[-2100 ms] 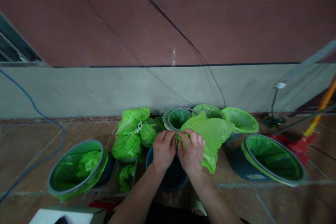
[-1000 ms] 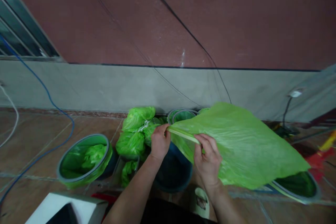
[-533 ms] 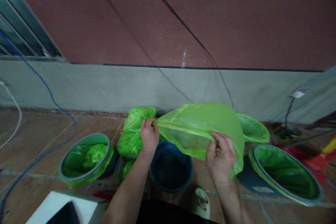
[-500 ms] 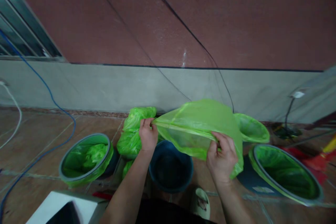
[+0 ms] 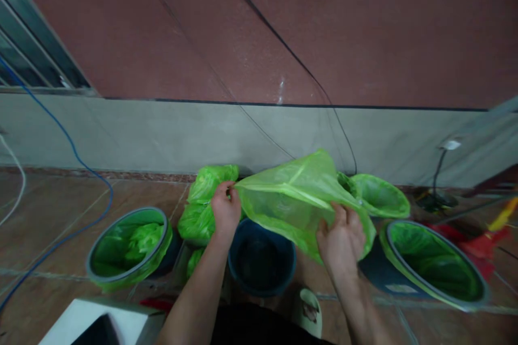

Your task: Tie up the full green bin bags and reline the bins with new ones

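Observation:
Both my hands hold a thin green plastic bag [image 5: 291, 199] stretched out above a dark blue bucket [image 5: 262, 259] that has no liner. My left hand [image 5: 225, 209] pinches the bag's left corner. My right hand [image 5: 342, 237] grips the bag's lower right part, fingers closed into the plastic. The bag is partly puffed open between them and hangs over the bucket's far rim.
A grey bucket lined in green [image 5: 128, 247] stands at left, another lined bucket [image 5: 433, 261] at right, more [image 5: 380, 197] behind. Tied green bags [image 5: 204, 205] lie by the wall. A white box [image 5: 101, 326] sits near left. Blue cable [image 5: 76, 172] and a red broom [image 5: 481, 234] lie on the floor.
The bag was bunched between both hands, then shaken out wide to the right. My hands have drawn apart and the bag has opened up and sunk toward the blue bucket.

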Demonstrator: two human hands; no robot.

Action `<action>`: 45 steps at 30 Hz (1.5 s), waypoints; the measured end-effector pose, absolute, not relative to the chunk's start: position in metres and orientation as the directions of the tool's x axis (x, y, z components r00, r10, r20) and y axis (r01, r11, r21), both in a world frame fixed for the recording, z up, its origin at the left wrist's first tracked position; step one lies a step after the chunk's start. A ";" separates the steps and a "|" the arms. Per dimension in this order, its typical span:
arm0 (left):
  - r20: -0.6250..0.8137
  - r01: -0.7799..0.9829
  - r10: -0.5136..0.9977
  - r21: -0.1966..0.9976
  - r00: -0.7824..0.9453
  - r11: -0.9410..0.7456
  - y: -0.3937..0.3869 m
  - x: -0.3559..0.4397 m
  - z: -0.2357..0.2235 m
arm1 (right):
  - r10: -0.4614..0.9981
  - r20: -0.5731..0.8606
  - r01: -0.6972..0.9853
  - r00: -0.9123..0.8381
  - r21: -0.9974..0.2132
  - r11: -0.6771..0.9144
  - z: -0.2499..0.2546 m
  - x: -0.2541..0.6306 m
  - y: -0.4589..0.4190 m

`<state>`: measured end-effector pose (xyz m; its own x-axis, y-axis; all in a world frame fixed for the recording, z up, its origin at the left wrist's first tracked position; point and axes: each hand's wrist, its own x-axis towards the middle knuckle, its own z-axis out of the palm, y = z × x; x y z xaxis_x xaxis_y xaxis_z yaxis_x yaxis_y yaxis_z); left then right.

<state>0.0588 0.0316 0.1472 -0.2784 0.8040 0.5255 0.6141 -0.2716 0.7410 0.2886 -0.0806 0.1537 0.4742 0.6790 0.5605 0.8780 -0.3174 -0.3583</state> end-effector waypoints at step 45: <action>0.307 0.641 0.884 0.609 0.353 -0.467 0.003 0.099 0.132 | 0.841 0.453 0.862 0.297 -0.505 -0.032 0.136 0.279 -0.069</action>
